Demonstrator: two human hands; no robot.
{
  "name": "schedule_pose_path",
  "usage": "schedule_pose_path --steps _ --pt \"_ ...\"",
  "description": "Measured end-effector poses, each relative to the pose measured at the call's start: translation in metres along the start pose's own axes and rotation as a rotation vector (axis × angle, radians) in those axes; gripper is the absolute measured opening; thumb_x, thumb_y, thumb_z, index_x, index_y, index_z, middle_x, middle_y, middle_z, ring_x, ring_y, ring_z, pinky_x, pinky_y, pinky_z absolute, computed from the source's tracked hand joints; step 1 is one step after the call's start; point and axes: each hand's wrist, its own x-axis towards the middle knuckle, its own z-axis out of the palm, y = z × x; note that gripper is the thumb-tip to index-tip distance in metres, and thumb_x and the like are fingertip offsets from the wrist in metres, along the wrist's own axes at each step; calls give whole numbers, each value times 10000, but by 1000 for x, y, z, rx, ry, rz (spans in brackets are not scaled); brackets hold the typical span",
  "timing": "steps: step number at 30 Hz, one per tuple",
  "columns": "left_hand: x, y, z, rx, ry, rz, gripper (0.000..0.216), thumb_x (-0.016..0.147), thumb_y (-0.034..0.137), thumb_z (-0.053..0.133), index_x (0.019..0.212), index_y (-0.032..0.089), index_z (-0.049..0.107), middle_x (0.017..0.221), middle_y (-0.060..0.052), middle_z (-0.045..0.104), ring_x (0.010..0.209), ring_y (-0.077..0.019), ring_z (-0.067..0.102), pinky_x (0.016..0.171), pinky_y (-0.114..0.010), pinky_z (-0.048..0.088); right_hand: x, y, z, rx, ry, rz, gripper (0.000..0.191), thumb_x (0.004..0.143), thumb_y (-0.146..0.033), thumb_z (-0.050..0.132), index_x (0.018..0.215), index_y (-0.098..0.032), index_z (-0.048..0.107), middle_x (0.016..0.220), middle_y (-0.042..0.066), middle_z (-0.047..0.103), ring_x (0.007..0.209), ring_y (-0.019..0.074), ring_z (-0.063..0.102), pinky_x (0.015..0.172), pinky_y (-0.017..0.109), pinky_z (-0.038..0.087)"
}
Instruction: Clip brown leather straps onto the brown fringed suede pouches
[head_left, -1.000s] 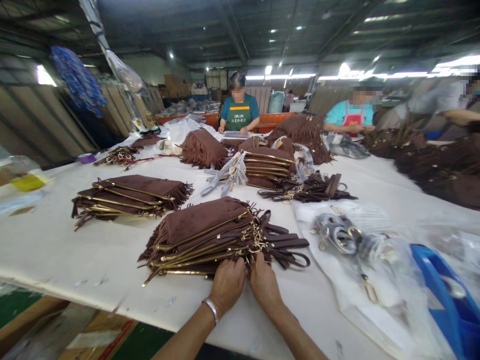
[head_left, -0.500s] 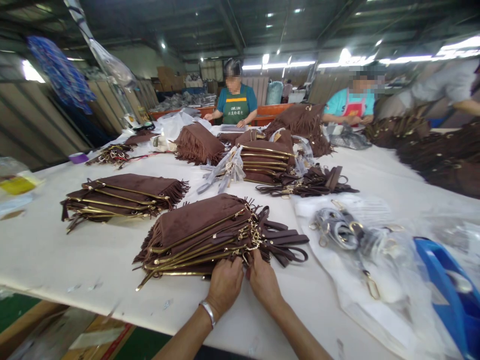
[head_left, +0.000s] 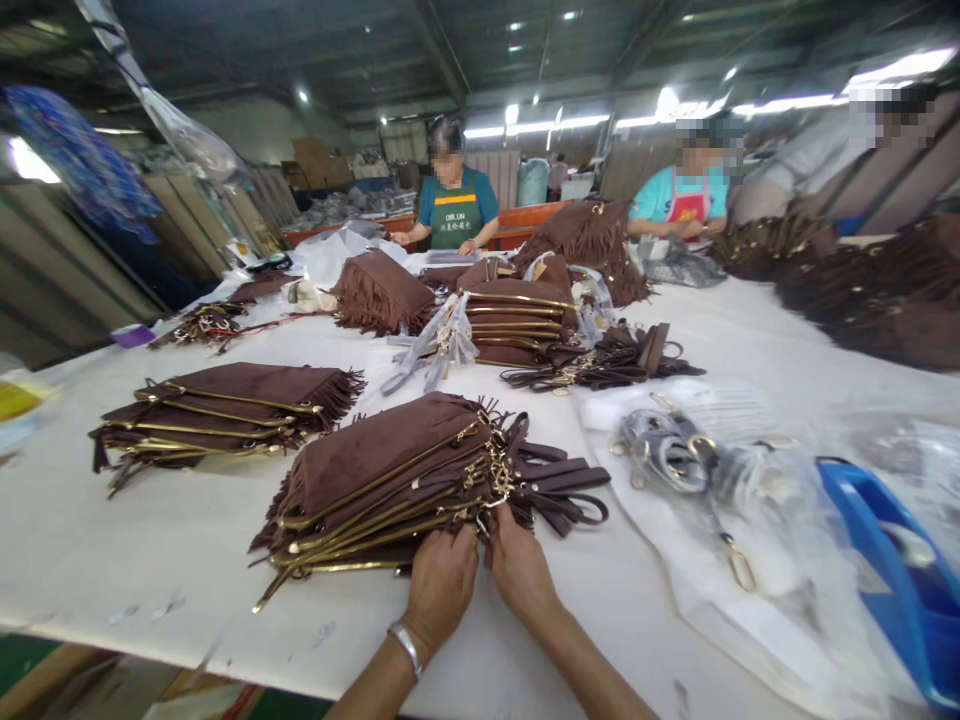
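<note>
In the head view a stack of brown fringed bags [head_left: 390, 450] with gold zippers lies at the near middle of the white table. Brown wrist straps [head_left: 562, 480] with gold clips spread from its right end. My left hand [head_left: 442, 585], a silver bangle on the wrist, is closed at the lower right corner of the stack, gripping the edge of a low bag. Close beside it, my right hand [head_left: 519, 560] is pinched at a gold clip [head_left: 495, 503] of a wrist strap. The fingertips of both hands are partly hidden.
Another stack of brown bags [head_left: 225, 410] lies to the left. Beyond are more bags [head_left: 517, 320] and a pile of straps [head_left: 615, 358]. Plastic-wrapped straps [head_left: 667, 455] and a blue holder [head_left: 885, 560] stand at right. Co-workers [head_left: 457, 205] are across the table.
The view has shifted a little, so the table's contents sit slightly further left. Both hands stay at the same corner of the bag stack, with hardly any movement.
</note>
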Motion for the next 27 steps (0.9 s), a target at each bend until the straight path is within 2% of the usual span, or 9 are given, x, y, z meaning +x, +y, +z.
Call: schedule_pose_path --steps 7,14,20,23,25,27 --pt "1 0 1 2 31 19 167 920 103 428 890 218 546 753 -29 628 715 -213 574 644 -310 354 1 0 0 -64 -47 -10 406 961 -169 312 1354 -163 410 993 141 733 858 279 703 689 307 418" --pt "1 0 3 8 16 7 179 937 106 405 883 209 541 774 -33 638 727 -207 591 654 -309 377 0 4 -9 -22 -116 -93 434 924 -116 346 1339 -181 455 1124 142 706 1005 247 672 804 291 446" --pt "0 0 2 47 -10 6 186 981 157 385 928 206 556 795 -33 657 748 -207 608 685 -308 408 -4 14 -33 -28 -271 -167 336 918 -127 380 1158 -201 603 1190 119 678 1065 233 627 857 297 435" --pt "-1 0 1 17 -7 20 178 992 187 394 1066 197 555 912 -50 684 830 -209 628 748 -315 442 1 12 -51 60 -295 -168 241 904 -166 450 1050 -179 642 1077 104 708 971 215 638 804 274 432" --pt "-2 0 1 32 -4 26 209 989 211 419 1162 184 532 988 -69 686 890 -219 633 798 -332 458 7 9 -61 126 -289 -147 177 891 -187 481 946 -166 648 872 68 719 808 177 638 713 241 427" --pt "-4 1 2 90 -11 16 265 977 275 465 1210 162 520 1004 -91 684 908 -249 633 813 -368 471 13 5 -67 210 -306 -115 161 895 -215 477 885 -165 629 660 9 656 601 129 582 586 208 399"
